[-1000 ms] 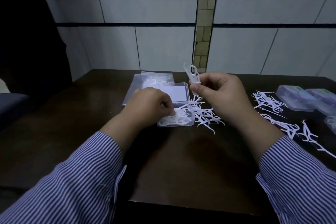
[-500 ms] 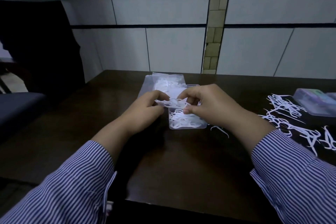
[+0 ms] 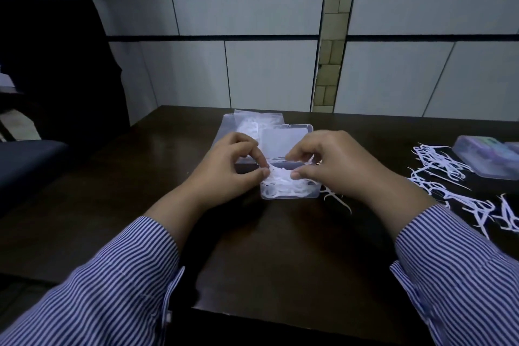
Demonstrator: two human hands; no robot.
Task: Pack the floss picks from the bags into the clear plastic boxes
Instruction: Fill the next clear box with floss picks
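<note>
A person in a blue-and-white striped shirt works over a dark brown wooden desk [image 3: 280, 247], both hands meeting above a small clear plastic box [image 3: 289, 191] near the desk's middle. The left hand [image 3: 227, 168] pinches one end of a white bundle of plastic floss picks [image 3: 278, 175] between thumb and curled fingers; the right hand [image 3: 334, 166] pinches the other end the same way. The bundle sits at the mouth of the box, touching the picks already heaped inside it. The box's clear hinged lid [image 3: 283, 139] lies open behind, toward the wall.

Just beyond the lid rests a clear plastic bag [image 3: 247, 122] with more white picks showing through it — partly hidden by the left hand. A few stray picks [image 3: 337, 196] lie on the desk just beside the box, under the right wrist.

Well apart, along the desk's right side, a loose scatter of white floss picks [image 3: 449, 180] spreads toward the edge of the view. Beside that scatter sits a closed clear plastic box with a coloured label [image 3: 488, 159] — its contents too blurred to make out. White panelled wall [image 3: 266, 73] rises behind the desk.
</note>
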